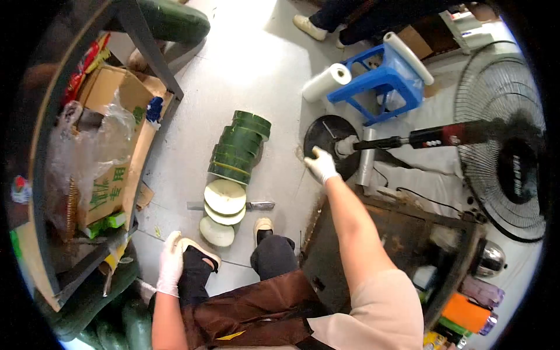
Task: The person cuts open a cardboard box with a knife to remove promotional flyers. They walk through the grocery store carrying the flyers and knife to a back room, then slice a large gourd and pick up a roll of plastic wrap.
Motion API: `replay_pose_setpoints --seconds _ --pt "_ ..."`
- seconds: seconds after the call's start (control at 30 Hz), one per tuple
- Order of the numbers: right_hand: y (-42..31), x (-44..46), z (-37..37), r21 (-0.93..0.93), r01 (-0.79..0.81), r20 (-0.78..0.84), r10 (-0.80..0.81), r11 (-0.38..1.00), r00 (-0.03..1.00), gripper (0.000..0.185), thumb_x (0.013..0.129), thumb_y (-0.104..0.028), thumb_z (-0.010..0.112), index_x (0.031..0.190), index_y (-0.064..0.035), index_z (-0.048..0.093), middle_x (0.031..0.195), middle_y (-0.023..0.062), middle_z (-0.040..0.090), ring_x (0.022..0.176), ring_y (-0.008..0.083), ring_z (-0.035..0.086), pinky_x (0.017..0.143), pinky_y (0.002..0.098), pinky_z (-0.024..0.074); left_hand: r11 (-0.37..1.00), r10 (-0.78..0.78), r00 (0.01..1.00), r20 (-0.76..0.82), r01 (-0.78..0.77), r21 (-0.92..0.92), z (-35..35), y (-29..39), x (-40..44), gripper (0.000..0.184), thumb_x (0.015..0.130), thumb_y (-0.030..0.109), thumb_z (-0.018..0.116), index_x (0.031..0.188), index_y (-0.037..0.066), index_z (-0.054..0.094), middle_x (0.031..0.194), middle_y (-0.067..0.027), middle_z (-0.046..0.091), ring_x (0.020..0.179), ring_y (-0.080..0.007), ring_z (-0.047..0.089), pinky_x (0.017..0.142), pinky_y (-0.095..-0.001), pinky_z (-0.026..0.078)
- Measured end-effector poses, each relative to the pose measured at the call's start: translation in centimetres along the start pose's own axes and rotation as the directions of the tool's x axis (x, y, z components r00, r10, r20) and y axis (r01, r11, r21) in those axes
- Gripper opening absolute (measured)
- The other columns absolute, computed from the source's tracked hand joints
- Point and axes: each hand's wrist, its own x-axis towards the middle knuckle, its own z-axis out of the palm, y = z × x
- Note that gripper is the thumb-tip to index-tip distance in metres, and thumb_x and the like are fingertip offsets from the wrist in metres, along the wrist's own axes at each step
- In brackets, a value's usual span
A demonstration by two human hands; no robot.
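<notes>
On the floor, a row of thick green-skinned winter melon pieces [238, 146] lies on its side, with pale round slices [225, 196] overlapping at the near end. A knife [261, 206] lies across the floor, its middle covered by the slices. My right hand [321, 165], in a white glove, reaches out over the edge of the black fan base [324, 135], thumb and fingers apart, nothing held. My left hand [170, 263], also gloved, hangs beside my left shoe [200, 253], fingers loosely extended with nothing visible in them.
A pedestal fan [513, 157] leans across the right side. Near it are a blue plastic stool [379, 81] and rolls of plastic bags [328, 81]. Shelving with a cardboard box [108, 195] stands left, whole melons [125, 324] below. Another person's shoe [310, 27] shows at the top.
</notes>
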Motion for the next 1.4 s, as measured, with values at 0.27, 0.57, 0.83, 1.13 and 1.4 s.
replay_pose_setpoints --seconds 0.27,0.57,0.83,1.13,1.4 --pt "2.2 20.0 -0.4 -0.514 -0.101 -0.2 -0.005 0.852 0.98 0.087 0.072 -0.041 0.07 0.139 -0.0071 0.027 0.143 0.0154 0.027 0.132 0.0311 0.025 0.107 0.0378 0.0259 0.99 0.054 0.962 -0.268 -0.018 0.138 1.8 -4.7 6.4 0.035 0.086 0.013 0.055 0.118 0.0 0.053 0.122 -0.0156 0.054 0.116 -0.0275 0.049 0.101 -0.0339 0.034" --pt "6.7 32.2 -2.3 -0.434 -0.04 -0.146 -0.026 0.9 0.989 0.098 0.069 -0.042 0.072 0.138 0.0046 0.02 0.144 0.0212 0.023 0.136 0.031 0.018 0.11 0.0358 0.0203 0.921 -0.189 0.915 -0.355 0.291 0.26 5.1 -3.8 -2.8 0.032 0.084 0.011 0.056 0.114 -0.001 0.055 0.12 -0.0175 0.054 0.115 -0.0306 0.049 0.1 -0.0362 0.036" --pt "4.4 27.5 -1.3 -0.444 -0.044 -0.435 -0.172 0.895 0.884 0.063 0.068 -0.037 0.075 0.112 0.0008 0.052 0.105 0.0159 0.062 0.096 0.0313 0.06 0.089 0.0383 0.0457 0.933 -0.178 0.897 -0.405 0.284 0.219 7.1 -2.8 -2.4 0.034 0.085 0.015 0.055 0.114 -0.001 0.055 0.119 -0.0182 0.054 0.115 -0.0317 0.049 0.098 -0.0363 0.037" --pt "2.9 14.8 1.8 -0.44 -0.255 -0.349 0.098 0.861 0.932 0.102 0.065 -0.037 0.077 0.135 0.009 0.02 0.126 0.0246 0.046 0.115 0.0323 0.048 0.093 0.0358 0.0429 0.985 -0.025 0.965 -0.263 0.068 0.158 6.9 -3.4 1.4 0.031 0.084 0.015 0.057 0.112 0.001 0.056 0.12 -0.0164 0.054 0.115 -0.0302 0.049 0.099 -0.0365 0.037" --pt "5.8 5.4 1.6 -0.195 -0.068 -0.268 0.013 0.978 0.963 0.104 0.06 -0.042 0.076 0.138 0.0031 0.023 0.122 0.03 0.047 0.109 0.0412 0.05 0.095 0.0409 0.0382 0.921 0.379 0.921 -0.089 -0.365 0.138 6.8 -9.1 8.7 0.031 0.085 0.017 0.056 0.11 -0.001 0.056 0.116 -0.0176 0.056 0.111 -0.0312 0.051 0.095 -0.038 0.04"
